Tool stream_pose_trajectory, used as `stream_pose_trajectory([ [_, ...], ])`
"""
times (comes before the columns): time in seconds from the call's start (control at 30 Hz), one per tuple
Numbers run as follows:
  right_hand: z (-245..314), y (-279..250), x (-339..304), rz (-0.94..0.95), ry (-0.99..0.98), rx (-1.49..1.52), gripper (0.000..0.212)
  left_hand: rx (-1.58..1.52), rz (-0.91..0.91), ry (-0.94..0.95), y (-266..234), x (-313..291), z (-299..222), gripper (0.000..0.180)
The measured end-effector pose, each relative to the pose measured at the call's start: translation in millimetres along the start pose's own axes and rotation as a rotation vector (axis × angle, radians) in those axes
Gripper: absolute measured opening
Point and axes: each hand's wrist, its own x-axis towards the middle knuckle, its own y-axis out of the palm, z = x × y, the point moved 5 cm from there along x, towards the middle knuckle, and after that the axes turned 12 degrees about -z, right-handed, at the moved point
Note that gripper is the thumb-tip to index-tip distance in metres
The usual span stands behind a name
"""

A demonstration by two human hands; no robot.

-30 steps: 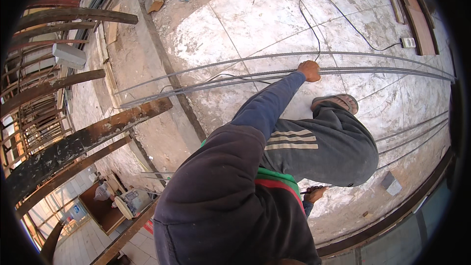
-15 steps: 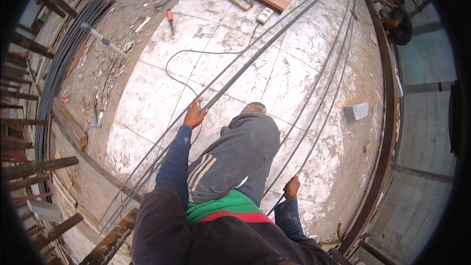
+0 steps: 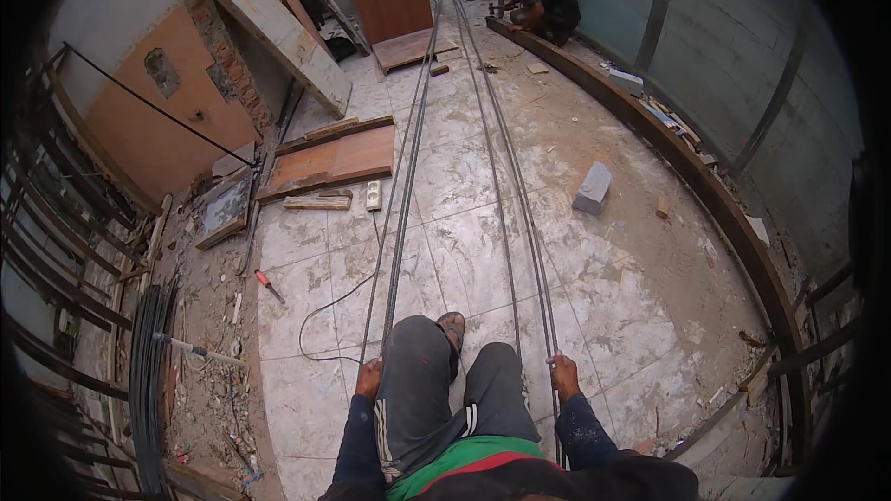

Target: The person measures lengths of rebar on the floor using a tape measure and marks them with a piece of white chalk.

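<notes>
Long dark steel reinforcing bars run away from me in two groups, meeting or nearly meeting at the far end of the floor. My left hand (image 3: 369, 378) is closed around the left bars (image 3: 402, 223), low beside my left knee. On the other side my right hand (image 3: 563, 376) grips the right bars (image 3: 532, 237), just right of my right knee. Part of one left bar passes behind my leg, so its near end is hidden. My sandalled foot (image 3: 452, 327) stands on the tiles between the two groups.
A socket strip (image 3: 374, 196) with a black cable lies left of the bars, near a red-handled tool (image 3: 269, 285). A grey block (image 3: 592, 187) sits to the right. Beyond it runs a long brown beam (image 3: 650, 121), where another person (image 3: 548, 5) crouches. More bars (image 3: 151, 362) lie at left.
My view has turned and lifted towards the far end of the bars. My left hand has come back closer to my body; both hands keep their hold.
</notes>
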Motion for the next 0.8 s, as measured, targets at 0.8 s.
stream_pose_trajectory([
  [0.8,-158,-70,-166,-0.214,-0.063,-0.344,0.047,0.022,-0.024,0.010,-101,-158,132,0.042],
])
